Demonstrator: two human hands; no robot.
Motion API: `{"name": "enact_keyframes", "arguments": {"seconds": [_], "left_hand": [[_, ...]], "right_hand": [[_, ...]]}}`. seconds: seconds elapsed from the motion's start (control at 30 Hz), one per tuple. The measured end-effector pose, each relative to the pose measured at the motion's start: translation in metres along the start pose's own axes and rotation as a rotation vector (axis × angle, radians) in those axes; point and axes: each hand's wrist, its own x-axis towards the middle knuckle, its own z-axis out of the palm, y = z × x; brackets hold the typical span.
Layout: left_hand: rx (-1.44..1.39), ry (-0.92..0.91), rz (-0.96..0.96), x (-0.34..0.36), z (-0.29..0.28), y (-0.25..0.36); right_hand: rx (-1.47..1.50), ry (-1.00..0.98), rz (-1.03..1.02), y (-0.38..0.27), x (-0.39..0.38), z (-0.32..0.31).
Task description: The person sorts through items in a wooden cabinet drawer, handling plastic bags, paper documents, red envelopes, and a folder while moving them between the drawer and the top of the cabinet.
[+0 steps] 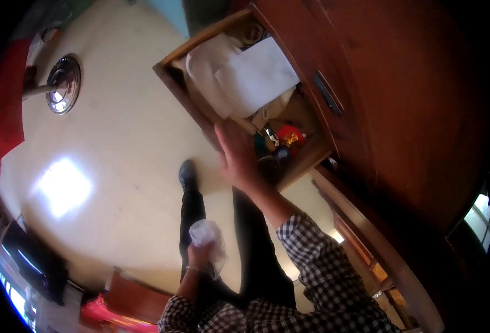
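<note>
My left hand [199, 252] is closed on a crumpled translucent plastic bag [206, 233] above my legs. My right hand [235, 158] has its fingers stretched out at the front edge of an open wooden drawer [184, 101]; whether they touch it I cannot tell. Inside lie a white sheet [261, 72], pale cloth [206, 64], a small red item with gold markings [292, 139], a dark round object [283, 154] and other small items that are hard to make out.
A dark reddish wooden cabinet [400, 100] fills the right side. A pedestal with a round metal base [64, 72] stands on the pale floor [117, 139] beside red fabric [0, 116]. Wooden furniture [134, 297] and a dark screen [28, 266] are at lower left.
</note>
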Motion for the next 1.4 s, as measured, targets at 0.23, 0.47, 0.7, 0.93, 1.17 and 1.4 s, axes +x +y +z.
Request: {"name": "enact_keyframes", "arguments": {"seconds": [0.23, 0.47, 0.7, 0.93, 1.17, 1.4], "left_hand": [[-0.132, -0.028, -0.054, -0.004, 0.01, 0.015], [-0.012, -0.01, -0.005, 0.001, -0.006, -0.017], [-0.305, -0.085, -0.075, -0.005, -0.004, -0.006], [-0.264, -0.101, -0.022, -0.008, -0.007, -0.006], [-0.512, -0.198, -0.273, -0.005, -0.009, -0.005], [-0.156, -0.127, -0.124, -0.002, -0.008, -0.008]], "right_hand": [[-0.03, -0.031, 0.002, 0.006, -0.002, -0.003], [-0.191, -0.06, -0.257, 0.002, 0.002, 0.001], [-0.524, -0.144, -0.179, 0.043, 0.006, -0.059], [-0.68, 0.046, -0.115, 0.076, 0.034, -0.097], [-0.255, -0.014, -0.381, 0.042, 0.056, -0.068], [-0.375, -0.05, -0.421, 0.074, 0.098, -0.039]]}}
